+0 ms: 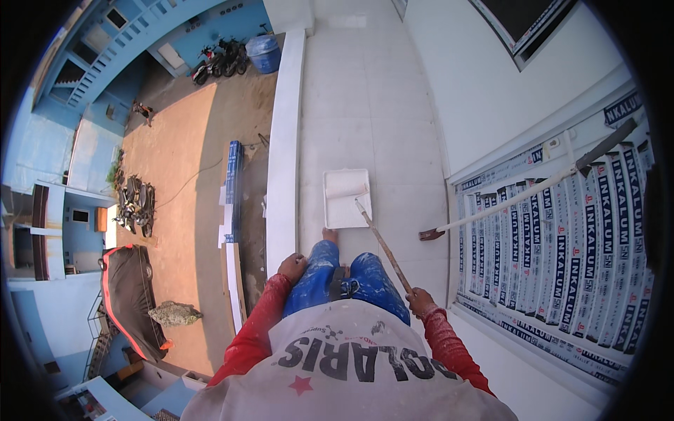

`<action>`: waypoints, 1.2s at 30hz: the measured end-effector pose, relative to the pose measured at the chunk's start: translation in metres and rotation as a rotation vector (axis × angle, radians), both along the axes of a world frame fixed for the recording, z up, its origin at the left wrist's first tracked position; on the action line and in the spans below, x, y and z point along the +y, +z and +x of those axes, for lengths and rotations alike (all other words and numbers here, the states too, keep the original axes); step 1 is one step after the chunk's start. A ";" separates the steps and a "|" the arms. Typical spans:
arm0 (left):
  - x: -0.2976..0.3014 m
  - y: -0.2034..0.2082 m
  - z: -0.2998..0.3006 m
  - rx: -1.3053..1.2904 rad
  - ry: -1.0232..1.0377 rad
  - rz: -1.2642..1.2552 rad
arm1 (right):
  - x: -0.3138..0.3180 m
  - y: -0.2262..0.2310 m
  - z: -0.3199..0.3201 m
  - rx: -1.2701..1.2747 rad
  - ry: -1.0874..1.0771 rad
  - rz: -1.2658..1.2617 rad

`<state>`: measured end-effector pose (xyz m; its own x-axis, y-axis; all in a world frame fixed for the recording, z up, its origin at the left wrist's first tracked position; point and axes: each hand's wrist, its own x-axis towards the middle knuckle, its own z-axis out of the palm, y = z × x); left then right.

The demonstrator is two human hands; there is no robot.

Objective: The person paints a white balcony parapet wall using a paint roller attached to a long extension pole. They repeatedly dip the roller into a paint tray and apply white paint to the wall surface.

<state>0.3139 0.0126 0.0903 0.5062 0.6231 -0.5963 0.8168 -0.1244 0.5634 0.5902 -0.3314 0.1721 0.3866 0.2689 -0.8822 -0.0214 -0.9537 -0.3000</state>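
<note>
My right hand (420,300) grips the lower end of a long wooden pole (385,245) that runs forward and down to a paint roller (346,188) lying in a white paint tray (347,217) on the white balcony floor ahead of my feet. My left hand (292,267) rests on the top of the white parapet wall (284,154), holding nothing. My paint-spattered blue trousers (347,281) show between both hands.
A white wall and a door panel (562,259) wrapped in printed film stand at right, with a white-handled broom (505,207) leaning across it. Beyond the parapet is a drop to a dirt yard (175,161) with parked motorbikes (221,62), a covered car (126,295) and blue buildings.
</note>
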 end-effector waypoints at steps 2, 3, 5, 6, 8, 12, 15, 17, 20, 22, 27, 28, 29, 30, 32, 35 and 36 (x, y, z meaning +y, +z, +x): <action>0.011 -0.002 0.008 -0.010 -0.011 0.005 | 0.008 0.001 0.005 -0.012 0.009 0.022; 0.017 -0.004 0.013 -0.018 -0.019 -0.002 | 0.012 0.002 0.007 -0.009 -0.001 0.005; 0.026 -0.005 0.021 -0.025 -0.029 -0.023 | 0.020 0.004 0.011 -0.010 -0.018 0.017; 0.030 -0.005 0.025 -0.022 -0.031 -0.038 | 0.025 0.005 0.013 0.000 -0.038 0.011; 0.038 -0.003 0.036 0.008 -0.054 -0.054 | 0.036 0.008 0.017 -0.014 -0.028 -0.004; 0.050 0.006 0.057 0.103 -0.109 -0.053 | 0.056 0.019 0.024 -0.022 -0.007 -0.022; 0.067 0.007 0.068 0.135 -0.115 -0.081 | 0.068 0.034 0.027 -0.051 0.088 -0.004; 0.083 0.005 0.071 0.131 -0.119 -0.092 | 0.075 0.043 0.030 -0.084 0.155 0.029; 0.107 -0.005 0.081 0.119 -0.170 -0.100 | 0.082 0.050 0.033 -0.102 0.138 0.038; 0.116 -0.010 0.083 0.175 -0.220 -0.123 | 0.083 0.049 0.035 -0.111 0.126 0.044; 0.123 -0.012 0.098 0.159 -0.221 -0.043 | 0.065 0.025 0.043 -0.066 0.073 -0.003; 0.122 -0.011 0.104 0.167 -0.218 -0.030 | 0.060 0.017 0.044 -0.020 0.004 -0.063; 0.121 -0.008 0.112 0.137 -0.224 -0.039 | 0.056 0.009 0.046 -0.065 0.042 0.006; 0.120 -0.005 0.120 0.123 -0.231 -0.042 | 0.052 0.002 0.047 -0.094 0.065 0.050; 0.119 0.005 0.135 0.101 -0.250 -0.028 | 0.046 -0.007 0.051 -0.132 0.118 0.092; 0.115 0.017 0.161 0.093 -0.270 -0.028 | 0.047 -0.010 0.061 -0.105 0.124 0.038; 0.116 0.020 0.169 0.087 -0.292 -0.032 | 0.050 -0.009 0.066 -0.048 0.062 -0.012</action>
